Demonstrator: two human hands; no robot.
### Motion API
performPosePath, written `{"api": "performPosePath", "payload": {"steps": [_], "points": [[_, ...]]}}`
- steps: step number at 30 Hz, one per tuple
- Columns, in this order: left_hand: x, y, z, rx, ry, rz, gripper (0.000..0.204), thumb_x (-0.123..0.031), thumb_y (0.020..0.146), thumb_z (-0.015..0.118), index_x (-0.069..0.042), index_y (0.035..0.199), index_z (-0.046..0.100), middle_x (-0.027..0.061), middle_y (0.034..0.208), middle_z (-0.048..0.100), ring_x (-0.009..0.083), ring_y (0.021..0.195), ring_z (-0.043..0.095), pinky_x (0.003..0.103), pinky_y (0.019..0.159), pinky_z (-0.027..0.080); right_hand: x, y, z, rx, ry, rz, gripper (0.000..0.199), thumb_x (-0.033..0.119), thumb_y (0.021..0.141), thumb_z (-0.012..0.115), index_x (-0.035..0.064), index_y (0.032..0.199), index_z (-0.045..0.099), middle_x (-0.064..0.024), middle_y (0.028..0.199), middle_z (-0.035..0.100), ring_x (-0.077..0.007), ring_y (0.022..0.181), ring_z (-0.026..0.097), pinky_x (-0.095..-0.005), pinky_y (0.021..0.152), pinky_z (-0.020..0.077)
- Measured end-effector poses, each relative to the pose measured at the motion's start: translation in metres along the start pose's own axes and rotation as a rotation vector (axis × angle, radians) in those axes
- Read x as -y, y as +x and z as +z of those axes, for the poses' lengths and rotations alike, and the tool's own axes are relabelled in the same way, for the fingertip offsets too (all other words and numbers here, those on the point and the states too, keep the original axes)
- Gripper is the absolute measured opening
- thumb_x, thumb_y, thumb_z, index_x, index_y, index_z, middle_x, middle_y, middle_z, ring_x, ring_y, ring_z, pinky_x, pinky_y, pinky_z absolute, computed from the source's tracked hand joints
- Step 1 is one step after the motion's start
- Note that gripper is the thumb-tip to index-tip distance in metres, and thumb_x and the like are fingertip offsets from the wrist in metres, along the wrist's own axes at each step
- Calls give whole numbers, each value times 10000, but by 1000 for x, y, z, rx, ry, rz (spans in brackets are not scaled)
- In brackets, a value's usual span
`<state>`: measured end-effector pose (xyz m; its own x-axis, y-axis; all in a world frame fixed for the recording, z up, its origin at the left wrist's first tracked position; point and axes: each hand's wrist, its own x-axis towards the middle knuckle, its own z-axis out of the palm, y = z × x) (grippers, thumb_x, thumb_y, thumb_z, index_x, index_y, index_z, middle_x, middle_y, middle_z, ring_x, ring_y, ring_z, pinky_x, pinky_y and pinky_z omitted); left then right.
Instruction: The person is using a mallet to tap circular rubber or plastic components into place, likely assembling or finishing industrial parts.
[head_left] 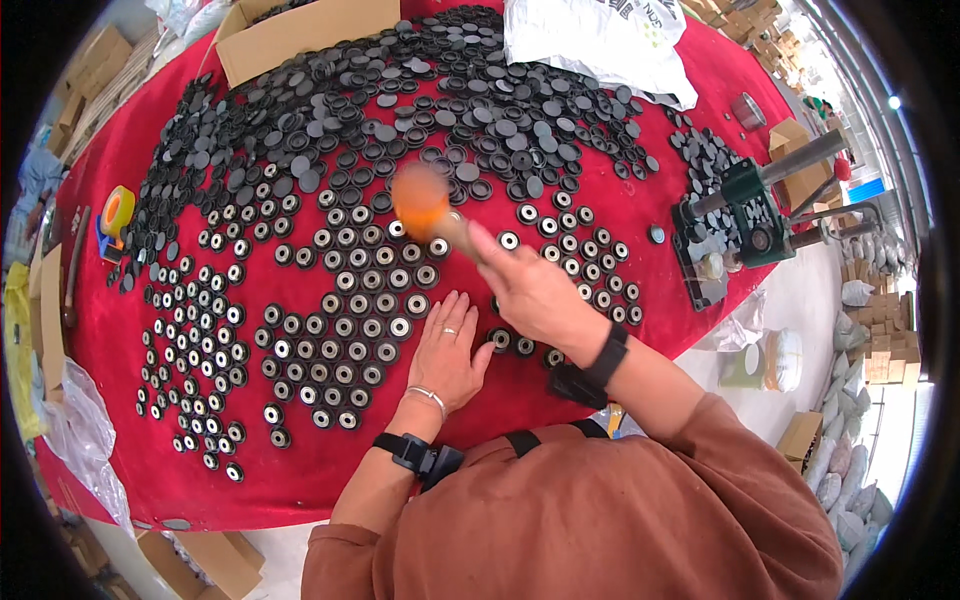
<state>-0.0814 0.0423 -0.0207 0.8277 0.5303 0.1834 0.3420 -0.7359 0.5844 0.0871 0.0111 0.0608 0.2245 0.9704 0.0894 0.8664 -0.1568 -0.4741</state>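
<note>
My right hand (535, 292) is closed around the wooden handle of a mallet (421, 202) with an orange head. The head is blurred by motion and hangs over the black round pieces near the middle of the table. My left hand (447, 352) lies palm down on the red cloth, its fingers stretched out and holding nothing. Its fingertips are beside black round caps with silver ring-shaped centres (345, 326), which stand in loose groups to the left of it. More of these ringed caps (569, 243) lie beyond my right hand.
Many plain black caps (400, 110) cover the far side of the red cloth (330, 470). A green hand press (745, 215) stands at the right, near a metal cup (748, 111). A tape dispenser (115, 218), a cardboard box (300, 40) and a white bag (600, 45) are around the edges.
</note>
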Motion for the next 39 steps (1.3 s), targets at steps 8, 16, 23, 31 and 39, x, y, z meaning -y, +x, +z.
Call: {"api": "performPosePath", "payload": {"steps": [8,16,23,31,39], "points": [[2,-5,1,-14,1,-6,518,-245,871,611,71,1269,511,240,1387,449,381,1352,363,475,1149,267,12,19,-24,-106,135,12,526,216,962,539,180,1458,368,-251,787,601,-421,692,619,-488,619,504],[3,-4,1,-11,-14,11,526,-214,848,644,73,1268,511,245,1396,440,392,1350,365,488,1143,272,-18,17,-18,31,-10,116,480,225,956,531,154,1416,415,-269,762,619,-437,702,628,-509,637,504],[-3,65,-8,-200,119,-6,683,-264,866,638,122,1363,373,301,1473,307,437,1398,261,506,1160,218,-20,-24,-62,-137,214,179,511,125,931,574,127,1422,435,-256,891,654,-407,785,652,-455,700,519],[17,115,6,26,438,-320,799,-490,954,460,113,1440,261,286,1534,210,382,1457,146,467,1188,124,-42,-62,-77,-176,365,300,491,102,940,574,79,1416,454,-212,1081,669,-238,924,690,-331,817,509],[-25,110,17,210,493,-318,841,-548,954,398,108,1457,243,283,1547,190,378,1463,132,464,1192,72,-53,-75,-75,-177,402,397,486,102,940,568,82,1414,460,-203,1141,663,-261,997,685,-344,845,512]]}}
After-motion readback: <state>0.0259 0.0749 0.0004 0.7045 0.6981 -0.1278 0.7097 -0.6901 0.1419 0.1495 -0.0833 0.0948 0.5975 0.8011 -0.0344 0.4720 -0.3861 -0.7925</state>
